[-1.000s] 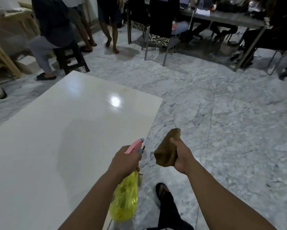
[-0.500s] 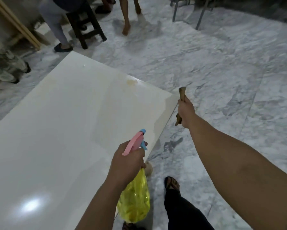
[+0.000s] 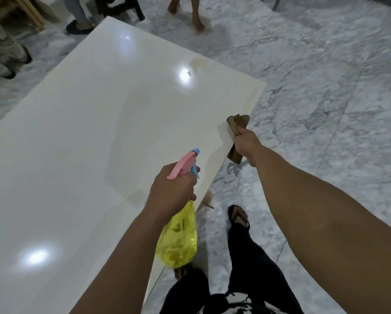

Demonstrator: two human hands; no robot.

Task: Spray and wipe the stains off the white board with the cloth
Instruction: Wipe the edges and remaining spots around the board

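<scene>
A large glossy white board (image 3: pixel 76 143) fills the left and middle of the head view. A faint yellowish stain (image 3: pixel 198 62) shows near its far right edge. My left hand (image 3: pixel 172 191) grips a spray bottle (image 3: pixel 178 236) with a yellow body and a pink and blue trigger head, held over the board's near right edge and pointing across it. My right hand (image 3: pixel 245 145) grips a brown cloth (image 3: pixel 237 123) bunched in the fist, right at the board's right edge.
Grey marble floor (image 3: pixel 326 109) lies to the right and beyond. My sandalled foot (image 3: pixel 238 217) and dark trousers stand close to the board's edge. Other people's feet (image 3: pixel 198 21), a stool leg (image 3: pixel 138 12) and wooden slats sit past the far end.
The view has tilted down and closer over the board. My right hand with the cloth has come in from beside the board to its right edge. The bottle stays gripped.
</scene>
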